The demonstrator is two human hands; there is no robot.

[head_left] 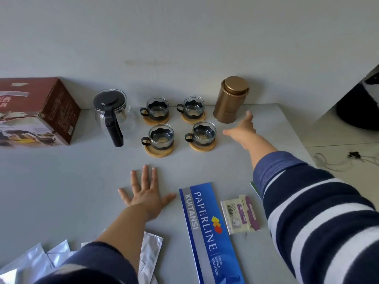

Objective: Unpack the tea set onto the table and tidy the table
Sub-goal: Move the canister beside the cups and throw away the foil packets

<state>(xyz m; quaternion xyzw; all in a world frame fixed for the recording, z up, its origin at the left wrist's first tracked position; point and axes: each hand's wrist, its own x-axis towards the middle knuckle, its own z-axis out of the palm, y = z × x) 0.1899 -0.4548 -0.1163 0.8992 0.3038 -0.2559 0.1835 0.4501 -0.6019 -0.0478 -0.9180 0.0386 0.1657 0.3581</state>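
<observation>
A glass teapot (113,111) with a black lid and handle stands at the back of the grey table (61,181). To its right several glass cups (157,109) in black holders sit on round wooden coasters (159,151), in two rows. A gold tin (230,99) stands upright behind them on the right. My right hand (242,130) is stretched out, fingers apart, just in front of the tin and beside the near right cup, holding nothing. Flat on the table in front of the cups lies my left hand (146,196), fingers spread.
The brown tea set box (39,111) lies at the back left against the wall. A blue receipt book (209,232), a small packaged item (241,215) and silver foil pouches (41,261) lie near the front edge. The table's right edge drops to the floor with a cable (338,160).
</observation>
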